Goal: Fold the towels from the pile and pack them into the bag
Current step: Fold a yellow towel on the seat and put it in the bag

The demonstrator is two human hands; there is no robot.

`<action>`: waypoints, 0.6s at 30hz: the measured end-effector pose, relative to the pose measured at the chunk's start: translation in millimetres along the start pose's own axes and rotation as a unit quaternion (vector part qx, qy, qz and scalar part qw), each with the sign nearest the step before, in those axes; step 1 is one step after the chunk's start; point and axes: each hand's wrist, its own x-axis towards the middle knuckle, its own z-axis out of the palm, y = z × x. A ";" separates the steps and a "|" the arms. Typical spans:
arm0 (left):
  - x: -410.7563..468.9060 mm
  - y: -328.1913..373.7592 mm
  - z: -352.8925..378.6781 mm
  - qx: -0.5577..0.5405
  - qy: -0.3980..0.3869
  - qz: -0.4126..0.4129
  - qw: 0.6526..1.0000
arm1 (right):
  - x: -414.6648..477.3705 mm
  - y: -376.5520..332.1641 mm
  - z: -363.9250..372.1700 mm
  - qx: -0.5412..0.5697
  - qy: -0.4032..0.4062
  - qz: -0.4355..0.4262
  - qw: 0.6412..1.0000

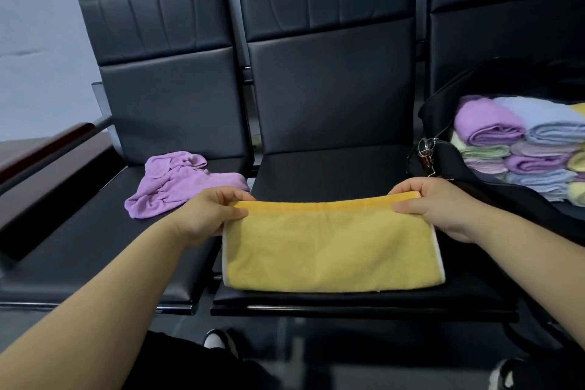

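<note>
A yellow towel (332, 250) lies folded in half on the middle seat. My left hand (205, 215) pinches its far left corner. My right hand (440, 206) pinches its far right corner. One crumpled purple towel (177, 182) lies on the left seat. On the right seat stands an open black bag (443, 111). Inside it are several folded towels (522, 149) in purple, blue, green and yellow, stacked in rows.
Three black padded seats (332, 104) stand in a row against a pale wall. A dark red armrest (47, 142) runs along the far left. My shoes (218, 340) show on the floor below the seat edge.
</note>
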 end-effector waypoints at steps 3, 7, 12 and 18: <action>19.6 -3.9 8.9 0.044 0.060 0.023 0.997 | 12.1 6.4 0.8 -0.013 0.036 0.001 0.999; 49.1 -13.1 14.2 0.099 0.130 0.047 0.986 | 30.3 16.1 2.8 -0.048 0.075 0.004 0.996; 75.2 -23.5 29.1 0.192 0.169 0.043 0.966 | 48.3 27.8 7.9 -0.113 0.121 -0.005 0.986; 90.0 -41.6 40.7 0.275 0.168 0.020 0.946 | 58.7 38.9 10.7 -0.269 0.114 -0.017 0.956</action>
